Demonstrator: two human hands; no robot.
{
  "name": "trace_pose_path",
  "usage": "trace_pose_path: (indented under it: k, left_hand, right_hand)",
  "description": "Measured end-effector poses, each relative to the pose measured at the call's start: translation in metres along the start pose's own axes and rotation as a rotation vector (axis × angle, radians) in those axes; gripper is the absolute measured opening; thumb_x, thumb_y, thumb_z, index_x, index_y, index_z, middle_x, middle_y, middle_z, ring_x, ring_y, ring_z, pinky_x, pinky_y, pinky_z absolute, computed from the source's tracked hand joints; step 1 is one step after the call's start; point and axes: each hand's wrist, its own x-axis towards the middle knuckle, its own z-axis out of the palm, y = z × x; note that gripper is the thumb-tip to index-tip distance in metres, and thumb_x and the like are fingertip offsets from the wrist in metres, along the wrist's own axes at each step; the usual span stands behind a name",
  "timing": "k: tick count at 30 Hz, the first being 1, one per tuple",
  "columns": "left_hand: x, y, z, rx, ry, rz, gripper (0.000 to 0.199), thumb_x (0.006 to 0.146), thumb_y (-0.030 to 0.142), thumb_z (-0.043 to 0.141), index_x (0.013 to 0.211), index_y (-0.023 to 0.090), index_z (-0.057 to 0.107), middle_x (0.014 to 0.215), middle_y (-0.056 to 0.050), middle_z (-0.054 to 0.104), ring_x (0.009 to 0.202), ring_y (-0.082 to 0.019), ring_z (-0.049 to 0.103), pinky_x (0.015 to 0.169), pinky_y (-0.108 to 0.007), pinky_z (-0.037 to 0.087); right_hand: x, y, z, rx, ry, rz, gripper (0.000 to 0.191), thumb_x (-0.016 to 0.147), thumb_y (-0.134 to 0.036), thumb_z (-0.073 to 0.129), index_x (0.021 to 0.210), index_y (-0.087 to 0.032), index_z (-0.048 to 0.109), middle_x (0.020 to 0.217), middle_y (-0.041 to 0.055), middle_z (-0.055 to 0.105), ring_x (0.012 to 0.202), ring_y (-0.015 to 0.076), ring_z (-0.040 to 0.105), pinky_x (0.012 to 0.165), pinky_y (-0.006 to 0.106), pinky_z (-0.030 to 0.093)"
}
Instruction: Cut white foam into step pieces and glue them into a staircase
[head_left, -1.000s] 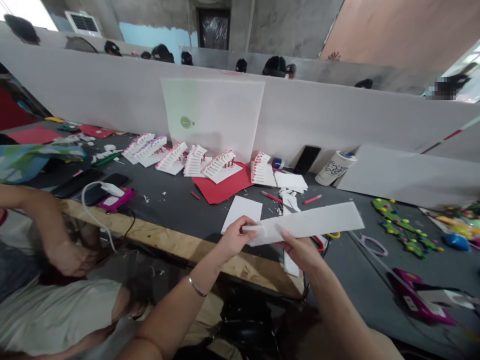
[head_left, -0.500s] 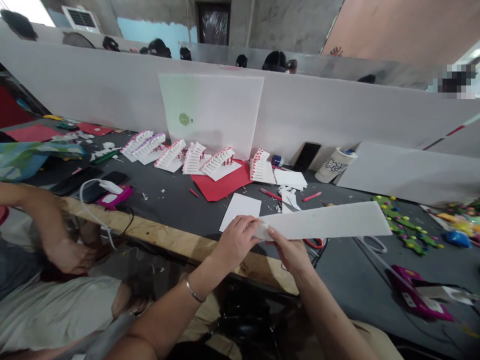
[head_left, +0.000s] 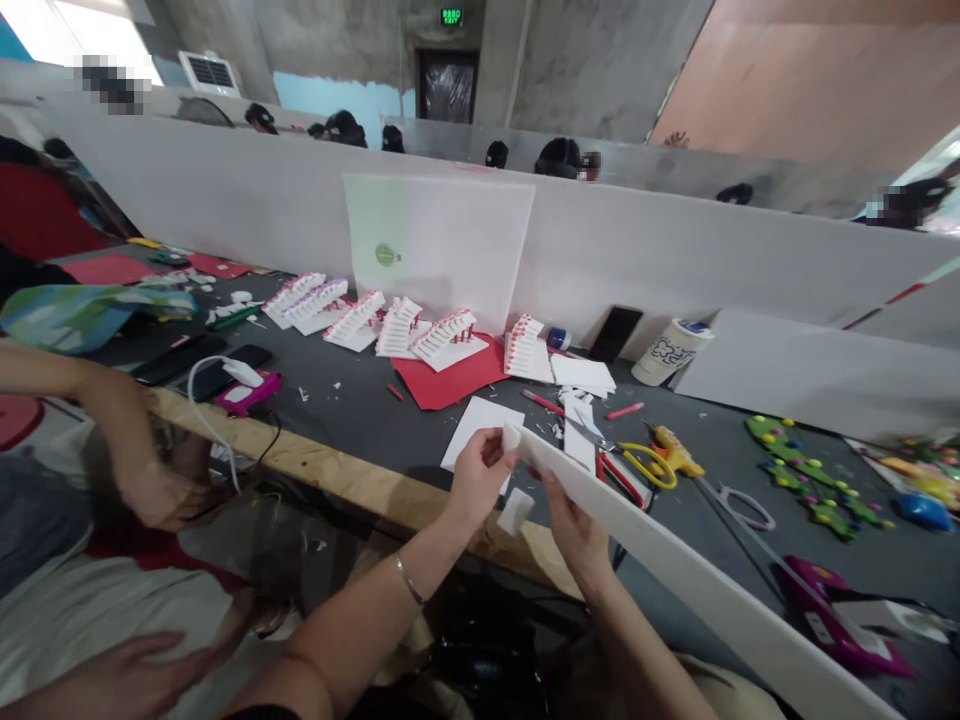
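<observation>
A long white foam strip (head_left: 675,560) runs from the middle of the view toward the lower right. My left hand (head_left: 478,478) pinches the strip's near-left end, where a small flap curls up. Below that end, my right hand (head_left: 577,525) grips the strip from underneath, its thumb hidden behind it. A small white piece (head_left: 516,510) shows just below my left hand, over the table's wooden edge. Behind my left hand a white sheet (head_left: 484,415) lies on the dark table.
Several white stair-like models (head_left: 442,335) stand along the back, some by red paper (head_left: 450,380). Yellow-handled scissors (head_left: 649,465), a glue gun (head_left: 675,452), a cup (head_left: 670,352) and a phone (head_left: 615,333) are to the right. Another person's hands (head_left: 161,495) are at left.
The strip has swung and tilted, its far end now toward the lower right. The small white piece has appeared below my left hand. Scissors and glue gun have come into sight.
</observation>
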Motion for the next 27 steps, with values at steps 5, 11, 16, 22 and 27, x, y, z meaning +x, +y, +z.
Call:
trace_pose_path:
  k: [5,11,16,22,27]
  left_hand:
    - [0.008,-0.008,0.007,-0.033,0.046,-0.002,0.043,0.071,0.029,0.080,0.109,0.019,0.063,0.097,-0.006,0.073,0.094,-0.019,0.068,0.088,-0.032,0.052]
    - [0.010,-0.007,0.012,0.007,0.038,0.081,0.033,0.074,0.025,0.077,0.105,0.019,0.065,0.109,-0.008,0.072,0.102,-0.020,0.066,0.094,-0.032,0.050]
    - [0.008,-0.007,0.014,-0.007,0.039,0.091,0.037,0.074,0.023,0.077,0.108,0.020,0.065,0.114,-0.009,0.070,0.104,-0.021,0.066,0.097,-0.033,0.050]
    - [0.006,-0.012,0.016,-0.051,0.038,0.068,0.046,0.073,0.021,0.078,0.117,0.022,0.064,0.126,-0.008,0.067,0.113,-0.021,0.063,0.102,-0.033,0.047]
    - [0.002,-0.016,0.027,-0.115,0.050,0.047,0.052,0.074,0.026,0.079,0.123,0.021,0.064,0.132,-0.010,0.065,0.121,-0.024,0.061,0.108,-0.037,0.044]
  right_hand:
    - [0.003,0.003,0.009,0.020,0.003,-0.024,0.041,0.086,-0.053,0.057,0.112,-0.024,0.071,0.115,0.0071,0.074,0.114,0.0289,0.065,0.101,0.042,0.051]
    - [0.005,0.010,0.014,0.032,0.028,0.054,0.046,0.082,-0.057,0.057,0.112,-0.025,0.071,0.121,0.0064,0.072,0.121,0.0289,0.061,0.107,0.044,0.046]
    - [0.005,0.009,0.013,0.079,-0.010,0.044,0.040,0.084,-0.052,0.057,0.111,-0.026,0.071,0.116,0.0054,0.074,0.117,0.0284,0.063,0.103,0.043,0.049]
    - [0.006,0.006,0.011,0.075,-0.009,-0.022,0.041,0.088,-0.050,0.057,0.114,-0.023,0.071,0.117,0.0073,0.073,0.120,0.0282,0.062,0.103,0.041,0.049]
    - [0.007,0.019,0.016,-0.003,0.041,0.027,0.053,0.082,-0.061,0.058,0.114,-0.021,0.073,0.121,0.0091,0.072,0.130,0.0318,0.054,0.117,0.049,0.033]
